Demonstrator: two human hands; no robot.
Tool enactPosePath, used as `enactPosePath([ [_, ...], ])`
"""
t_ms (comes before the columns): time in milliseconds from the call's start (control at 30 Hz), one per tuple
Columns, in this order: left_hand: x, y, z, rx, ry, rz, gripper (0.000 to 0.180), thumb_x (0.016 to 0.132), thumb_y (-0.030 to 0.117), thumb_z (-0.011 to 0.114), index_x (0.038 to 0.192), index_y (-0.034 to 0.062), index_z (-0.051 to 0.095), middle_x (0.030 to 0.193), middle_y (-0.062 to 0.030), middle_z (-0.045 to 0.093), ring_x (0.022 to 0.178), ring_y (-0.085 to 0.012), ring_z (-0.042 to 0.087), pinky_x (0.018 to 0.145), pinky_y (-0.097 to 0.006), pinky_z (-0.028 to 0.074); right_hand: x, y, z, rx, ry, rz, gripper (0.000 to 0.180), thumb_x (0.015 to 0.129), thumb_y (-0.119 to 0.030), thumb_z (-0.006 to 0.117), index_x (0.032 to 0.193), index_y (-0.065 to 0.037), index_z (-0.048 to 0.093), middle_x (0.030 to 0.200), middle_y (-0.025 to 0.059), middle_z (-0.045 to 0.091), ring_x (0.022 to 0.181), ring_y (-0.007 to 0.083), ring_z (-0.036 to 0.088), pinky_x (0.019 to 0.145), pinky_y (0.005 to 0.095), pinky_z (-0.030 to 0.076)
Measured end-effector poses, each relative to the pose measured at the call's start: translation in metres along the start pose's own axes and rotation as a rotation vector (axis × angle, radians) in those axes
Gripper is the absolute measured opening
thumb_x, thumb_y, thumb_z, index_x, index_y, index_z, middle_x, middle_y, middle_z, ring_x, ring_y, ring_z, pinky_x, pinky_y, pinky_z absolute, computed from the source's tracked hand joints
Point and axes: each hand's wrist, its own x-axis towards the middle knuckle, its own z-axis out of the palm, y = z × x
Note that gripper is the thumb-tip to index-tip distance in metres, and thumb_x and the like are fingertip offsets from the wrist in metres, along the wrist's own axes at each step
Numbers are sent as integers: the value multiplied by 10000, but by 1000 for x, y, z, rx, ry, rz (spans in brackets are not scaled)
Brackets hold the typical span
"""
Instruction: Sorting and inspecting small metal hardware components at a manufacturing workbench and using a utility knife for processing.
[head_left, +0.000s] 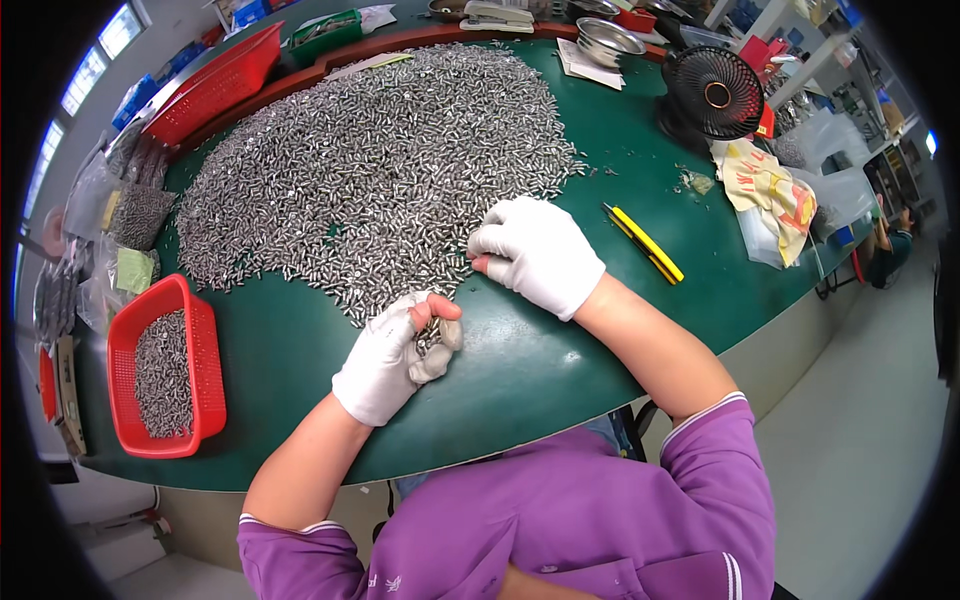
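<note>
- Left hand [392, 355], gloved, curls palm-up, cupping a few small metal pieces [432, 335] in its closed fingers
- Right hand [535, 252], gloved, lies palm-down, fingers bent at the near edge of the metal pile [380, 170] just ahead of it on the green worktop [520, 370]
- Red basket [165, 370] sits well left of the left hand

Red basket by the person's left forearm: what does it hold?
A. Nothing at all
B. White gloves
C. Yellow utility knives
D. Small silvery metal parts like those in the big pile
D: the red basket at the near left table edge holds a layer of small silvery metal parts, matching the big pile that spreads across the green table.
</note>
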Motion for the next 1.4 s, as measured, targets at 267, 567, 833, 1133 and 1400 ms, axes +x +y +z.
enactPosePath([
  [267,1,-5,-1,-99,-20,22,175,957,252,612,1013,90,577,836,-7,558,598,-66,388,516,-196,286,-1,-14,-2,247,33,44,96,793,-177,696,841,-95,681,842,64,618,819,257,605,724,369,497],
  [567,0,-6,7,-58,111,-24,181,942,192,639,1059,73,569,861,-20,583,614,-43,411,532,-169,312,-8,-32,-10,654,-96,30,177,771,-168,710,910,-65,674,885,102,618,845,259,613,759,356,502],
  [833,-2,0,4,-74,71,-10,320,980,385,528,1038,71,550,874,-37,549,605,-87,401,537,-217,317,-5,-3,-7,205,42,70,88,787,-192,680,848,-129,682,823,66,610,837,278,605,749,400,499],
  [1133,1,-2,7,-27,52,29,261,939,381,608,986,126,582,815,8,550,536,-81,332,516,-226,278,-4,-10,-1,17,-85,-43,123,770,-206,693,871,-136,692,855,53,617,837,272,597,743,393,495],
  [1400,0,-4,1,-105,3,11,176,943,253,637,980,99,563,849,-13,574,600,-63,390,534,-196,302,-3,-13,-11,177,-64,-44,139,778,-217,706,853,-110,659,881,57,626,864,268,598,756,383,491],
])
